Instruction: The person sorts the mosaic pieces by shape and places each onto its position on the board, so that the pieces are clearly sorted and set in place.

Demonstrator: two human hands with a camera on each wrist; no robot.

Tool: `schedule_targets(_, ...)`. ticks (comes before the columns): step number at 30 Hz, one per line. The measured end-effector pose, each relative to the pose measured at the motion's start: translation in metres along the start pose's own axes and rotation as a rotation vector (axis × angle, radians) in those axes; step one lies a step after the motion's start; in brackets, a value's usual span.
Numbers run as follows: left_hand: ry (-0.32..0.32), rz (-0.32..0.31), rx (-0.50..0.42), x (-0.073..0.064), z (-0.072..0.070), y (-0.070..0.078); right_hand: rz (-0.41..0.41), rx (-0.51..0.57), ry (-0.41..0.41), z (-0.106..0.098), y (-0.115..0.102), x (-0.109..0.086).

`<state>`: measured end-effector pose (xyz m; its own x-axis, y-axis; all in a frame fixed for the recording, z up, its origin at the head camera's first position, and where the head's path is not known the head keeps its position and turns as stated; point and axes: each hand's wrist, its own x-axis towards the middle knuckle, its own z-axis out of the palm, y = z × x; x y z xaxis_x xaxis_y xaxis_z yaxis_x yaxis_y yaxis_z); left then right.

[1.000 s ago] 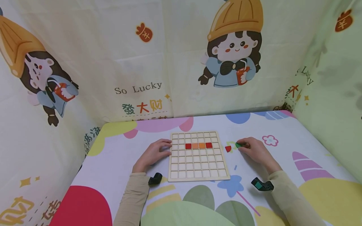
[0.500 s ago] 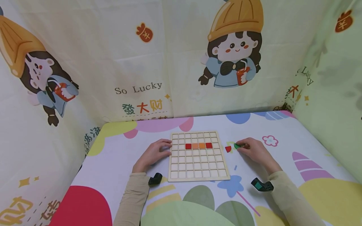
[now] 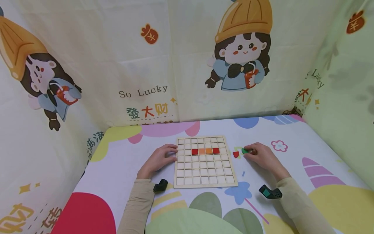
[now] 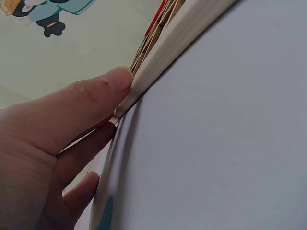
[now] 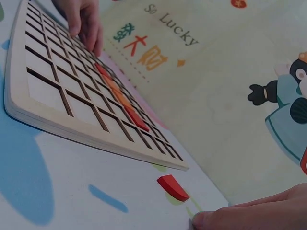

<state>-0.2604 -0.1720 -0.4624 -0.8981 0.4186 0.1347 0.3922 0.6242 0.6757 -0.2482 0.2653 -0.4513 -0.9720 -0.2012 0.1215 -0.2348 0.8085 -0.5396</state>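
A wooden grid board (image 3: 204, 171) lies flat on the table, with a row of two red square tiles at the ends and two orange tiles (image 3: 208, 151) between them. My left hand (image 3: 157, 160) rests against the board's left edge; in the left wrist view its thumb (image 4: 108, 86) and fingertips touch the side. To the right of the board my right hand (image 3: 263, 156) pinches a small green piece (image 3: 244, 150) with a curved edge, low over the cloth. A red wedge-shaped piece (image 3: 235, 154) lies between board and hand. The green piece is hidden in the right wrist view.
A patterned cloth (image 3: 137, 213) covers the table. Printed curtains (image 3: 187, 71) stand behind it and at both sides. Each wrist carries a black camera mount, such as the right one (image 3: 270, 192).
My right hand has shifted slightly left with the green piece, closer to the red wedge, and the piece has turned a little. My left hand and the board have not moved.
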Motion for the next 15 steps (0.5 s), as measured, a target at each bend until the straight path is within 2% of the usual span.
schedule_targets(6, -0.001, -0.006, -0.002, -0.0005, 0.0002, 0.0006, -0.018, -0.002, 0.015, 0.0012, -0.0017, -0.0002)
schedule_targets(15, 0.000, -0.008, 0.005, 0.0003, 0.0006, 0.0000, -0.002, 0.013, 0.008, 0.0018, -0.0028, -0.0007)
